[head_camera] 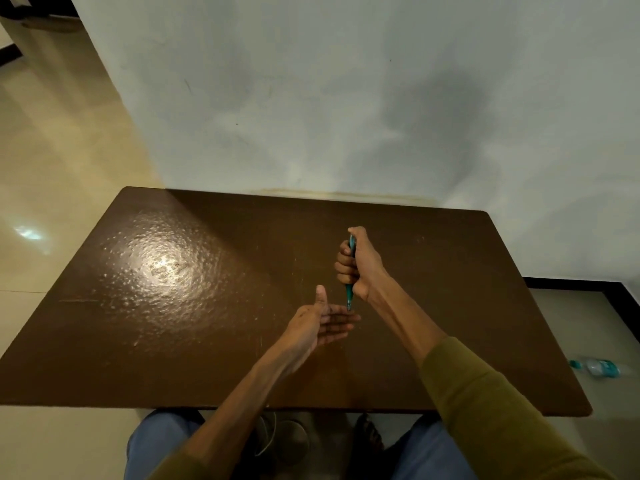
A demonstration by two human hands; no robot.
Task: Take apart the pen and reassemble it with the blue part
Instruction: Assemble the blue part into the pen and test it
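Above the table [173, 306], right hand [360, 265] fists pen [349, 296] over flat left hand [322, 323].

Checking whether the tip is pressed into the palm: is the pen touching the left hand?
Cannot tell. In the head view the pen tip overlaps the open left hand.

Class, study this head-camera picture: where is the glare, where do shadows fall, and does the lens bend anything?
Head view: strong glare patch on the left of the table; soft dark shadows on the wall behind; the table's edges bow from wide-angle distortion; the pen in the right hand is dim and small, its details unclear.
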